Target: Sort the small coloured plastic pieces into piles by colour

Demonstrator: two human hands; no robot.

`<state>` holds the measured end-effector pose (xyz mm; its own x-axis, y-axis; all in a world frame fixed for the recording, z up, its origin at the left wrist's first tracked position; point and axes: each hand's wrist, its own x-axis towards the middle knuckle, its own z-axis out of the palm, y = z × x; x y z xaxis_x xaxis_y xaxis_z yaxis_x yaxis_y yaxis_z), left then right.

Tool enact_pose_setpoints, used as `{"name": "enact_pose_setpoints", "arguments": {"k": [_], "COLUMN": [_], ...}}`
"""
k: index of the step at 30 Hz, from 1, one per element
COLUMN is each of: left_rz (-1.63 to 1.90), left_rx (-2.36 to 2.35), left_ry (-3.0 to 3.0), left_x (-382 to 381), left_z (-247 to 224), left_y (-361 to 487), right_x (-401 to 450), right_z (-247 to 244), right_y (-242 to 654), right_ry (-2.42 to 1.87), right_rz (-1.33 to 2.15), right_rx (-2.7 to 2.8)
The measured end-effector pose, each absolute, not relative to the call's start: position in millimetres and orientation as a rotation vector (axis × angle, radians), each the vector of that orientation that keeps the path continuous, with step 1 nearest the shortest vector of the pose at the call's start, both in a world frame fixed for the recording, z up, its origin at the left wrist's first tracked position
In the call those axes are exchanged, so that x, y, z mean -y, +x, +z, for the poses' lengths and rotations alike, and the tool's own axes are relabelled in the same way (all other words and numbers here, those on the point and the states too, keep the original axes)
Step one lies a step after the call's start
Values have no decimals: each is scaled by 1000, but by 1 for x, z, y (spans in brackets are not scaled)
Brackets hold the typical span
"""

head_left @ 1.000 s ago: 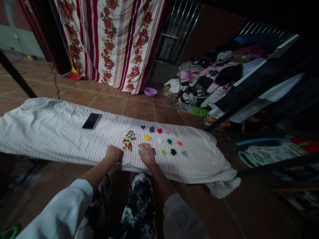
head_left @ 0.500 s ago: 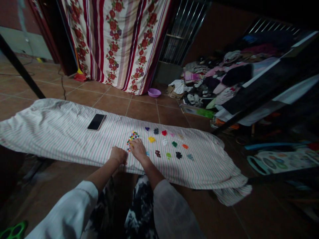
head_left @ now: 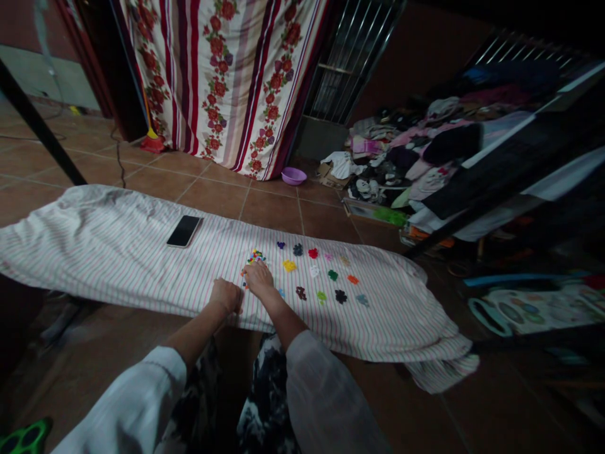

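Note:
A mixed pile of tiny coloured bead-like pieces (head_left: 256,255) lies on the striped cloth. Over its near side is my right hand (head_left: 259,279), fingers curled down among the pieces; what its fingertips pinch is too small to make out. Just left of it my left hand (head_left: 225,295) rests closed on the cloth near the front edge, and anything inside it is hidden. To the right sit small heaps sorted by colour, among them a yellow heap (head_left: 289,266), a red heap (head_left: 312,253), a brown heap (head_left: 301,292) and a black heap (head_left: 341,296). A light blue heap is partly covered by my right wrist.
The striped cloth (head_left: 127,252) drapes a long narrow surface. A phone (head_left: 184,231) lies on its left half. Beyond are a flowered curtain (head_left: 236,82), a purple basin (head_left: 293,176) and a heap of clothes (head_left: 406,151). Dark metal bars (head_left: 42,126) slant at both sides.
My right hand has shifted slightly, its fingers now curled lower over the mixed pile and a yellow piece by them no longer visible. My left hand has stayed in place.

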<state>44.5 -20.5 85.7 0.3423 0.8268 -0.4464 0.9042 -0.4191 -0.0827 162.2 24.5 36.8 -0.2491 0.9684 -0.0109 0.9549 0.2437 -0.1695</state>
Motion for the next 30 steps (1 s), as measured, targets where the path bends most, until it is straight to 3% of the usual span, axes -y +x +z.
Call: {"name": "enact_pose_setpoints", "arguments": {"k": [14,30], "left_rz": [-622,-630], "left_rx": [-1569,-1584], "left_ry": [2427,2395], "left_x": [19,20], "left_z": [82,85], "left_y": [44,42], "right_x": [-8,19], "right_z": [49,49], "right_y": [171,268], "right_ry": [-1856,-2043], "right_rz": [285,279], "right_rx": [2160,2034]}}
